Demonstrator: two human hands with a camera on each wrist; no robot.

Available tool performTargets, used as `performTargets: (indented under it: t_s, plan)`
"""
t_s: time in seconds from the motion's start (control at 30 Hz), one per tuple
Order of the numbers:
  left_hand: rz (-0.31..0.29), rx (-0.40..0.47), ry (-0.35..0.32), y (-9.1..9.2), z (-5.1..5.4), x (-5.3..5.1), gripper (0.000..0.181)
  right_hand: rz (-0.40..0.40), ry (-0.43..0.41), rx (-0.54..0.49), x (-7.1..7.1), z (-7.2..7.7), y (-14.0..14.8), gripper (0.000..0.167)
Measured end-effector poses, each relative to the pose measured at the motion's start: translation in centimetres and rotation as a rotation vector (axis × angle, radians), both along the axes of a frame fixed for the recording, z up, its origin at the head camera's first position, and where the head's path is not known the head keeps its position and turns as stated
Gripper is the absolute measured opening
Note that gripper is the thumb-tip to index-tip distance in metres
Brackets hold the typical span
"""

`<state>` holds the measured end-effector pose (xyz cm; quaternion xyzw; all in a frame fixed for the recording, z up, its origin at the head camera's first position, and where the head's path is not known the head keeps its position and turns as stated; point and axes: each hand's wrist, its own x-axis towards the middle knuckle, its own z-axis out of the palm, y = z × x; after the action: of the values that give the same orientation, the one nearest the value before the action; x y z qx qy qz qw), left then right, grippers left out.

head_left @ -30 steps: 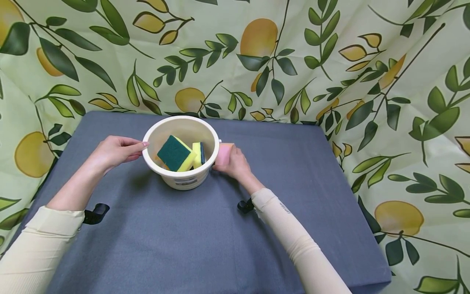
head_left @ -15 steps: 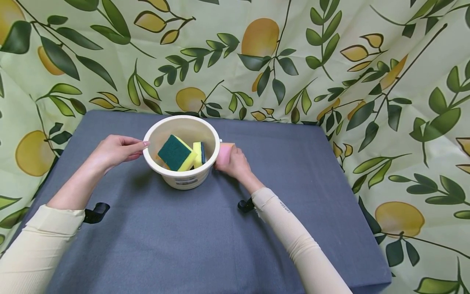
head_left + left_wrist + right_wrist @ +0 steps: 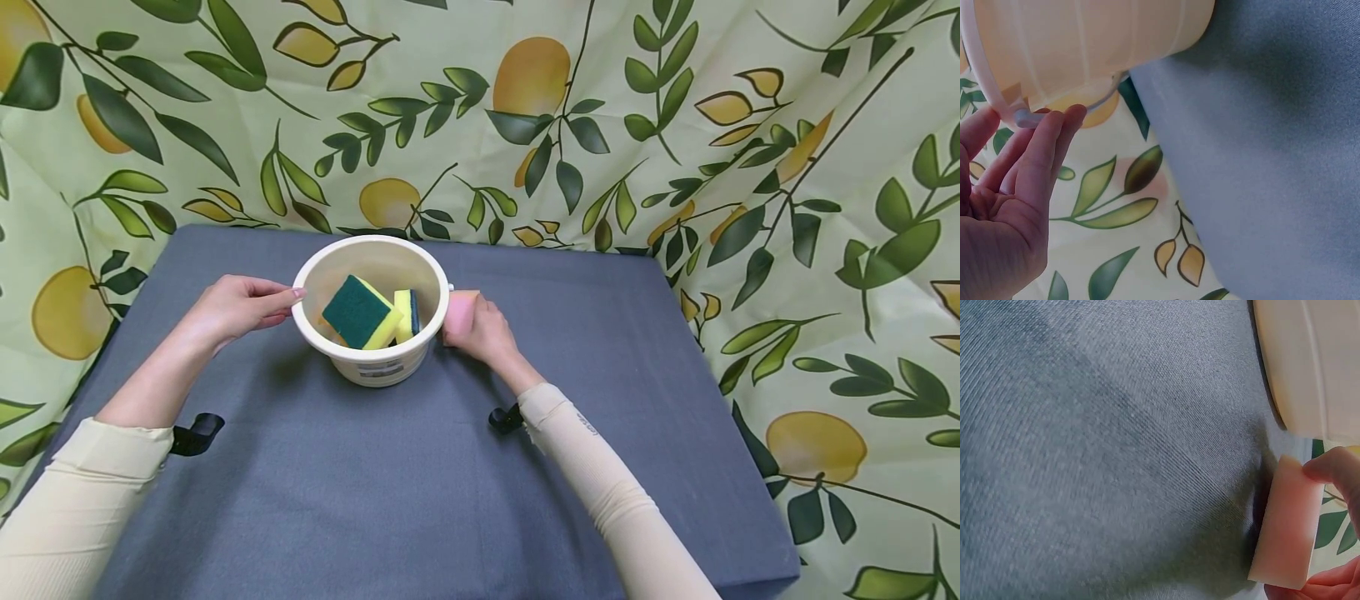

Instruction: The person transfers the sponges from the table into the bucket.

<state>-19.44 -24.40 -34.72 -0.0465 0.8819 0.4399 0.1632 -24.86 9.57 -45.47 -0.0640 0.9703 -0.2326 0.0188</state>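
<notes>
A cream plastic bucket (image 3: 378, 367) stands on the blue-grey cloth. In it lie a yellow sponge with a dark green scouring side (image 3: 357, 312) and a smaller yellow sponge with a dark blue side (image 3: 406, 315); something orange shows partly beneath them. My left hand (image 3: 242, 308) pinches the bucket's left rim, and the left wrist view has its fingertips by the handle joint (image 3: 1027, 119). At the bucket's right side my right hand (image 3: 483, 332) grips a pink sponge (image 3: 459, 315) with a peach-orange top. Seen from the right wrist, the sponge (image 3: 1288, 525) is between thumb and fingers, close to the cloth.
A blue-grey cloth (image 3: 360, 500) covers the table. Behind and at the sides hangs a pale curtain (image 3: 450, 50) with leaves and yellow fruit. Black straps (image 3: 197, 435) stick out at both wrists.
My right hand has shifted very slightly right with the pink sponge. The left hand and the bucket stay where they were.
</notes>
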Motion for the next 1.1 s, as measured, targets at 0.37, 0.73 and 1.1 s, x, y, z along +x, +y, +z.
performTargets:
  t_s: [0.37, 0.73, 1.1]
  plan:
    - [0.001, 0.018, 0.011, 0.1, 0.1, 0.1, 0.074, 0.022, 0.014, -0.008, -0.1, 1.4, 1.5, 0.078]
    - [-0.006, -0.002, -0.001, 0.1, 0.2, 0.2, 0.075, 0.024, -0.016, 0.01, -0.3, 4.1, 2.8, 0.083]
    - [-0.012, 0.002, 0.0, 0.0, 0.3, 0.2, 0.075, 0.036, -0.016, 0.02, -0.3, 6.2, 4.2, 0.08]
